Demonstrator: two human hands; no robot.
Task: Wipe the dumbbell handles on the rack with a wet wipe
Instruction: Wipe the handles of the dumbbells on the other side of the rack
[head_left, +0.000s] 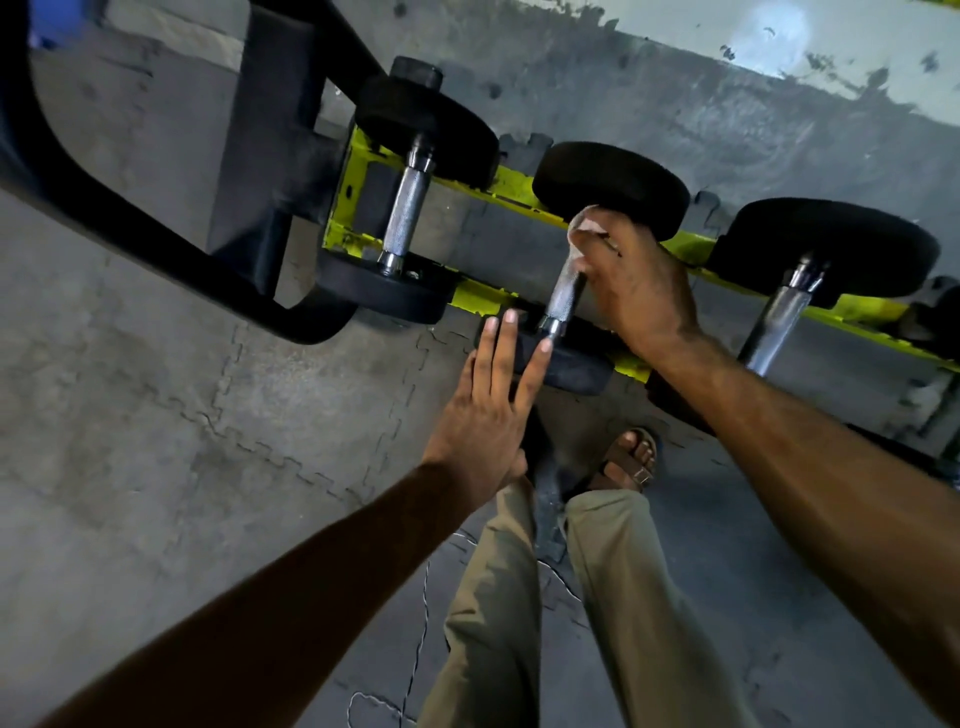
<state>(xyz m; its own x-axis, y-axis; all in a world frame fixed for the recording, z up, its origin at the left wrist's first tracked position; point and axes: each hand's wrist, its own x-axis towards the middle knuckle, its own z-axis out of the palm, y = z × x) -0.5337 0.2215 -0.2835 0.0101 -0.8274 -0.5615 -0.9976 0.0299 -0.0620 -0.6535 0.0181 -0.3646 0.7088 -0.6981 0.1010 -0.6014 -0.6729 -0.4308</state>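
Wiping the middle handle (563, 297): the right hand (641, 291) curls round it at the far end with the wipe (586, 229) bunched under the fingers, just below the far plate (613, 187). The left hand (485, 415) is flat with fingers straight, its tips resting on the near plate (574, 366), apparently to steady it.

The dumbbell lies across the yellow rack (519, 188), between the left handle (406, 213) and the right handle (775, 322), both bare.

Handling, as a judgement:
- The dumbbell looks heavy and rigid, so there is no need to lift it. It may roll in its cradle, so brace a plate.
- The bar is knurled steel, so it gives good grip, but it can snag and shred the wipe.
- The wipe is thin, soft and damp, and it tears easily. Keep it wrapped round the bar with a closed fist and slide it along the length, twisting.
- Take hold at mid-bar, not on the plates.
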